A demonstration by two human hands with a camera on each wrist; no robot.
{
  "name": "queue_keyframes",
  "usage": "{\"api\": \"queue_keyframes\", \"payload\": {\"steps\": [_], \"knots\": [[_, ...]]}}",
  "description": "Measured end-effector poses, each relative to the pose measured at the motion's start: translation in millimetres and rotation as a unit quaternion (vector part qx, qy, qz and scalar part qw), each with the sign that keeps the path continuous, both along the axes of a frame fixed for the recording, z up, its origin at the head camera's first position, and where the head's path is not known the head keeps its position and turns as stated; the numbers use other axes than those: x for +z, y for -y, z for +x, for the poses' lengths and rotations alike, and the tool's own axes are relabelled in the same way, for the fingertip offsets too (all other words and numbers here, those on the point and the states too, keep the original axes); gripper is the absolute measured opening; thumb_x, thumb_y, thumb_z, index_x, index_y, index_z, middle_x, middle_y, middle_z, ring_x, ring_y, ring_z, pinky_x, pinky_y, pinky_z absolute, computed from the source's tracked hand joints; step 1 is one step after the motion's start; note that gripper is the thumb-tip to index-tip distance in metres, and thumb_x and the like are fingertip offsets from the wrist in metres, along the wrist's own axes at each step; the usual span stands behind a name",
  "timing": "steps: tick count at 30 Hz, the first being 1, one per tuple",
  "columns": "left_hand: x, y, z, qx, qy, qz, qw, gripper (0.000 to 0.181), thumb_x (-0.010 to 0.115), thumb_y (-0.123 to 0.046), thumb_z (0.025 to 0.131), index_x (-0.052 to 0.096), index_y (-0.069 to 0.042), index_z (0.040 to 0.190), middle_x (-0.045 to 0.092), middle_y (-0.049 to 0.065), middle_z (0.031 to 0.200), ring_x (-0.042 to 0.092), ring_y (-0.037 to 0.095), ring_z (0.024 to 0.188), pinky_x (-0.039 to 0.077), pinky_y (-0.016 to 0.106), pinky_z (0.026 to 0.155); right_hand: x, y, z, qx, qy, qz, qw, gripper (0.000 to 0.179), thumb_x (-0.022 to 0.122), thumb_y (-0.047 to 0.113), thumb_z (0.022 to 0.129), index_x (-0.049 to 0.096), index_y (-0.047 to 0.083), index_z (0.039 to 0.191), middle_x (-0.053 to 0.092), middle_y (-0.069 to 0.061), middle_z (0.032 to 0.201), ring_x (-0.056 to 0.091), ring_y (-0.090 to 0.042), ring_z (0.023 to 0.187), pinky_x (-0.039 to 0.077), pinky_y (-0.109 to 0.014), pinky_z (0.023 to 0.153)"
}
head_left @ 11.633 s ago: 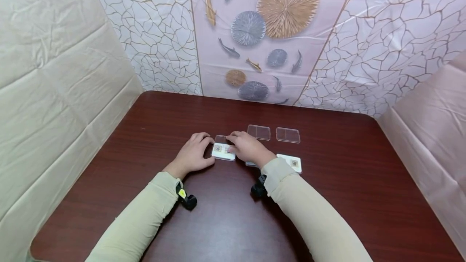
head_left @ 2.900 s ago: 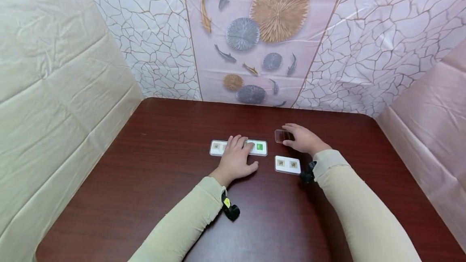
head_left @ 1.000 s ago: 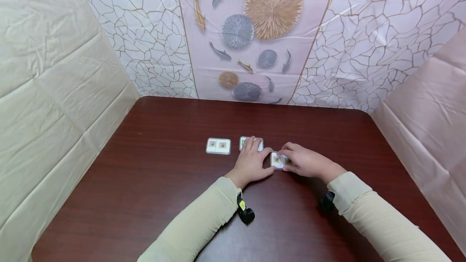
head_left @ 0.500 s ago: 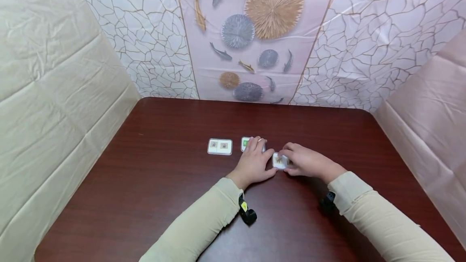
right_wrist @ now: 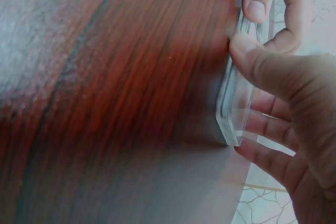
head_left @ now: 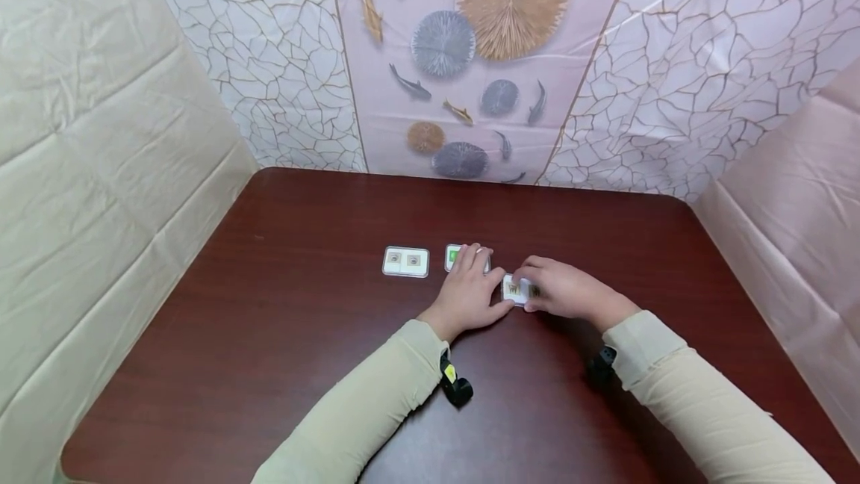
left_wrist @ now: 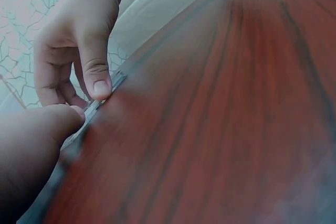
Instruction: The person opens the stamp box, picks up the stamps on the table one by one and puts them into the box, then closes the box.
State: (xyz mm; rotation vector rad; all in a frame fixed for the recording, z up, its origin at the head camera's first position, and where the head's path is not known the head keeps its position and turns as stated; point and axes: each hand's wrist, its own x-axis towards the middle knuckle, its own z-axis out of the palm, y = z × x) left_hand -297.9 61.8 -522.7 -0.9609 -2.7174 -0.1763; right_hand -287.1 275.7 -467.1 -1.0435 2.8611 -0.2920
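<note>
A clear plastic case (head_left: 510, 290) with a white insert bearing small brown stamp-like squares lies on the table between both hands. My right hand (head_left: 567, 291) grips its right end, partly covering one square. My left hand (head_left: 466, 297) holds its left end between thumb and index finger. The other left fingers stretch over a second case (head_left: 452, 255) with a green square, hiding part of it. In the right wrist view, the gripped case (right_wrist: 227, 109) shows stacked clear edges, with the right thumb on its near side. The left wrist view shows both thumbs along the case edge (left_wrist: 93, 110).
A third case (head_left: 405, 261) with two greyish squares lies at the left on the dark wooden table (head_left: 302, 342). Patterned fabric (head_left: 497, 125) hangs behind the table's far edge, with plain cloth at the sides.
Earlier, clear lids lay apart at the back; the right hand picked up the last one and brought it to the right case. The left hand moved right. Over the last second, the hands barely moved.
</note>
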Motion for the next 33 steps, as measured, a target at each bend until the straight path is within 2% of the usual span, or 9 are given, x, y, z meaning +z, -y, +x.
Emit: {"api": "queue_keyframes", "payload": {"steps": [5, 9, 16, 22, 25, 29, 31, 33], "knots": [[-0.9, -0.9, -1.4, 0.025, 0.016, -0.02, 0.9994, 0.057, 0.049, -0.06, 0.097, 0.057, -0.026, 0.143, 0.04, 0.011, 0.153, 0.027, 0.033, 0.147, 0.014, 0.049, 0.123, -3.2, 0, -5.0, -0.022, -0.006, -0.001, 0.9997, 0.039, 0.079, 0.011, 0.087, 0.066, 0.004, 0.123, 0.059, -0.013, 0.119, 0.061, -0.023, 0.099, 0.054, -0.042, 0.085], [-1.7, -0.9, -2.0, 0.042, 0.023, -0.036, 0.9982, 0.063, 0.044, -0.061, 0.099, 0.048, -0.026, 0.151, 0.036, 0.013, 0.157, 0.025, 0.035, 0.148, 0.016, 0.05, 0.122, -9.0, -2, -14.0, -0.052, -0.001, -0.021, 0.9985, 0.039, 0.077, 0.009, 0.089, 0.065, 0.004, 0.125, 0.057, -0.016, 0.126, 0.059, -0.028, 0.107, 0.052, -0.046, 0.09], [-1.3, -1.7, -3.0, 0.06, 0.039, -0.036, 0.9968, 0.064, 0.043, -0.062, 0.099, 0.044, -0.03, 0.154, 0.034, 0.01, 0.159, 0.024, 0.034, 0.15, 0.015, 0.051, 0.122, -21.7, -10, -32.5, -0.095, 0.017, -0.069, 0.993, 0.04, 0.072, 0.01, 0.093, 0.061, 0.005, 0.131, 0.051, -0.02, 0.136, 0.051, -0.037, 0.123, 0.046, -0.053, 0.101], [-5.9, 0.9, -2.8, 0.055, 0.051, -0.03, 0.9967, 0.063, 0.043, -0.06, 0.099, 0.043, -0.029, 0.154, 0.032, 0.011, 0.16, 0.022, 0.033, 0.151, 0.014, 0.052, 0.122, -37.7, -19, -34.9, -0.12, 0.036, -0.148, 0.9811, 0.041, 0.07, 0.012, 0.095, 0.059, 0.008, 0.135, 0.048, -0.018, 0.141, 0.041, -0.041, 0.132, 0.031, -0.066, 0.106], [-5.7, 6.9, -3.5, 0.055, 0.048, -0.022, 0.9971, 0.063, 0.044, -0.059, 0.099, 0.043, -0.028, 0.154, 0.032, 0.011, 0.161, 0.021, 0.033, 0.151, 0.011, 0.051, 0.123, -45.3, -23, -33.8, -0.132, 0.039, -0.18, 0.974, 0.041, 0.069, 0.015, 0.095, 0.06, 0.011, 0.135, 0.047, -0.016, 0.144, 0.037, -0.041, 0.134, 0.023, -0.069, 0.106], [-2.7, 20.3, -5.4, 0.064, 0.04, 0.001, 0.9972, 0.064, 0.048, -0.056, 0.098, 0.045, -0.024, 0.154, 0.033, 0.012, 0.16, 0.021, 0.033, 0.151, 0.008, 0.049, 0.124, -50.3, -25, -33.0, -0.136, 0.028, -0.206, 0.9686, 0.042, 0.07, 0.014, 0.094, 0.061, 0.011, 0.135, 0.048, -0.016, 0.145, 0.036, -0.041, 0.134, 0.021, -0.067, 0.107], [-1.7, 29.2, -6.2, 0.075, 0.032, 0.015, 0.9966, 0.064, 0.049, -0.055, 0.098, 0.046, -0.022, 0.152, 0.034, 0.013, 0.159, 0.024, 0.034, 0.149, 0.011, 0.048, 0.124, -51.5, -26, -33.3, -0.134, 0.02, -0.213, 0.9676, 0.042, 0.071, 0.014, 0.094, 0.061, 0.01, 0.135, 0.049, -0.016, 0.144, 0.036, -0.042, 0.134, 0.021, -0.066, 0.106], [-1.3, 39.1, -6.0, 0.092, 0.021, 0.038, 0.9948, 0.063, 0.051, -0.053, 0.097, 0.049, -0.019, 0.15, 0.037, 0.014, 0.155, 0.029, 0.034, 0.145, 0.019, 0.048, 0.121, -52.6, -27, -33.4, -0.133, 0.013, -0.218, 0.9668, 0.042, 0.071, 0.014, 0.093, 0.062, 0.009, 0.134, 0.049, -0.017, 0.144, 0.036, -0.042, 0.134, 0.022, -0.066, 0.105]]}}
